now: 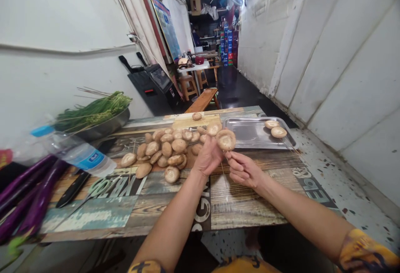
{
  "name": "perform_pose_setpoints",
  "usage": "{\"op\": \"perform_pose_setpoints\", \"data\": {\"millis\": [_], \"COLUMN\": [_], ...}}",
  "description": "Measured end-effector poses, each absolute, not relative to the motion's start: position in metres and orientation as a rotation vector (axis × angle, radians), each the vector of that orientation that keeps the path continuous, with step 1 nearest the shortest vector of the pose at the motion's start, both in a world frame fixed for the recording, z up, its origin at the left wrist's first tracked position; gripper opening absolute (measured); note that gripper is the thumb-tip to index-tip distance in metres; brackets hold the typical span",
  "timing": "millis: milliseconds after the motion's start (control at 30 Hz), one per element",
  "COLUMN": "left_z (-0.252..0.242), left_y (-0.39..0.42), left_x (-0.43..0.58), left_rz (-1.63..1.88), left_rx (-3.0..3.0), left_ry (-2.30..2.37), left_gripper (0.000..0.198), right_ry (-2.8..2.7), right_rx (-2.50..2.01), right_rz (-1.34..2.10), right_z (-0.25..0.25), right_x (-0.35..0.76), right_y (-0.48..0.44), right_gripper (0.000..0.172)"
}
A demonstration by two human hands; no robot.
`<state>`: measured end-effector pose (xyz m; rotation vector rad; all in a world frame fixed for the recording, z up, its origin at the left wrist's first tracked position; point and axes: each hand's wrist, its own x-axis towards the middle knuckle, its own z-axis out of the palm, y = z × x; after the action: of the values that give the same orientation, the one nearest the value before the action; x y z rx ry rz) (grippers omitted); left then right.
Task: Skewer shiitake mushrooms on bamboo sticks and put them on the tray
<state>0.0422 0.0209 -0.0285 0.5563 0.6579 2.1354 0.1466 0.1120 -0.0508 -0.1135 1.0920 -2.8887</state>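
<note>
My left hand (210, 156) is closed on a brown mushroom (226, 140), holding it up above the table. My right hand (244, 169) pinches a thin wooden skewer (222, 170) just under that mushroom. A heap of loose mushrooms (167, 150) lies on the patterned wooden table (243, 206) just left of my hands. A steel tray (250, 133) at the back right holds two mushrooms on a skewer (275, 129).
A plastic water bottle (75, 150), a black-handled knife (72, 189) and purple eggplants (29, 200) lie at the left. A metal bowl of green stalks (95, 117) stands behind them. A bench (203, 99) and stools stand in the corridor beyond.
</note>
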Motion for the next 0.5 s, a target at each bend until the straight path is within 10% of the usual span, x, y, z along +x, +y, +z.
{"op": "perform_pose_setpoints", "data": {"millis": [500], "left_z": [-0.031], "left_y": [0.019], "left_x": [0.037], "left_rz": [2.056], "left_rx": [0.538], "left_ry": [0.769], "left_gripper": [0.031], "right_ry": [2.206], "right_rx": [0.131], "right_rz": [-2.567], "right_z": [-0.058], "right_x": [0.139], "right_y": [0.108], "right_gripper": [0.034]}}
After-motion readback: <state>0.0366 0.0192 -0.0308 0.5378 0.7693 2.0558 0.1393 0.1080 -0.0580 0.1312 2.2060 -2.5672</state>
